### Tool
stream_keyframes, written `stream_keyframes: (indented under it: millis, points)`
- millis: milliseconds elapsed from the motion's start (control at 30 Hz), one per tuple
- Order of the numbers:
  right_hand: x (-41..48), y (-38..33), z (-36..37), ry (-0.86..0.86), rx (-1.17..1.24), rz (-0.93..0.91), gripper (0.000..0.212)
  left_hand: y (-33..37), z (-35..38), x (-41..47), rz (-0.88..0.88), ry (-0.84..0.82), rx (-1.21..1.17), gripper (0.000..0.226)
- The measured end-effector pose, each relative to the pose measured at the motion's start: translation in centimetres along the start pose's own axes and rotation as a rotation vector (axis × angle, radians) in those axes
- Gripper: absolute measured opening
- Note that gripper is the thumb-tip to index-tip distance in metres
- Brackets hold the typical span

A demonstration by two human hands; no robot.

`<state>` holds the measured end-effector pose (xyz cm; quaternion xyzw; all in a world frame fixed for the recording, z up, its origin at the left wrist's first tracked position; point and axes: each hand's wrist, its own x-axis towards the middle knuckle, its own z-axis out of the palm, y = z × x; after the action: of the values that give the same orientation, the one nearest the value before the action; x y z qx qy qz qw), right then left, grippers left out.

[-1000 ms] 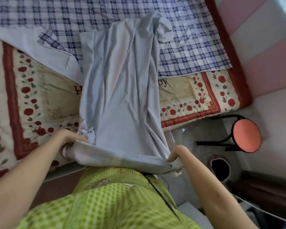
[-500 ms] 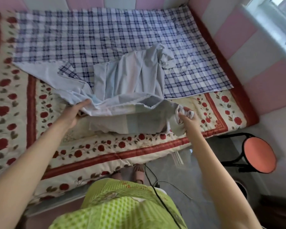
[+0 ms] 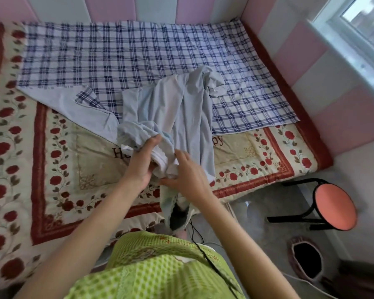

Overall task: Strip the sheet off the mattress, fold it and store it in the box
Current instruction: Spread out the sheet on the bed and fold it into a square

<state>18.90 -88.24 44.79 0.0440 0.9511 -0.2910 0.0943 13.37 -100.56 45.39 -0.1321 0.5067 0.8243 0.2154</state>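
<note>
Lime-green and yellow checked top [image 3: 151,275], waffle-textured, small reddish print near upper edge. Thin black cable [image 3: 207,256] trailing across front. Both forearms bare.

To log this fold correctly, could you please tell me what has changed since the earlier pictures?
The hands, earlier apart along the near edge of the pale blue sheet, have come together over the floral quilt: the left hand grips the bunched edge, the right hand touches it, grip unclear. The sheet's far end, the plaid sheet and the stool stayed put.
</note>
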Motion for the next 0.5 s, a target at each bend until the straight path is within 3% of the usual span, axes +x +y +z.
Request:
stream_keyframes:
  millis: [100, 233, 300, 400, 500]
  points:
    - [-1.1, -0.7, 1.6, 0.165, 0.209, 0.150, 0.077, -0.4, 1.4, -1.4, -0.010, 0.023, -0.145, 0.022]
    - [-2.5, 0.1, 3.0, 0.331, 0.180, 0.133, 0.068, 0.0, 1.3, -2.2, 0.048, -0.032, -0.248, 0.026]
    - [-2.6, 0.7, 3.3, 0.309, 0.250, 0.084, 0.059, 0.1, 1.1, -2.3, 0.053, -0.057, -0.335, 0.032]
    - [-2.1, 1.1, 3.5, 0.216, 0.416, 0.060, 0.057, -0.3, 1.0, -2.6, 0.018, -0.116, -0.456, 0.073]
    - [-1.5, 0.9, 3.7, 0.148, 0.524, 0.071, 0.049, -0.8, 1.0, -2.8, 0.010, -0.168, -0.522, 0.068]
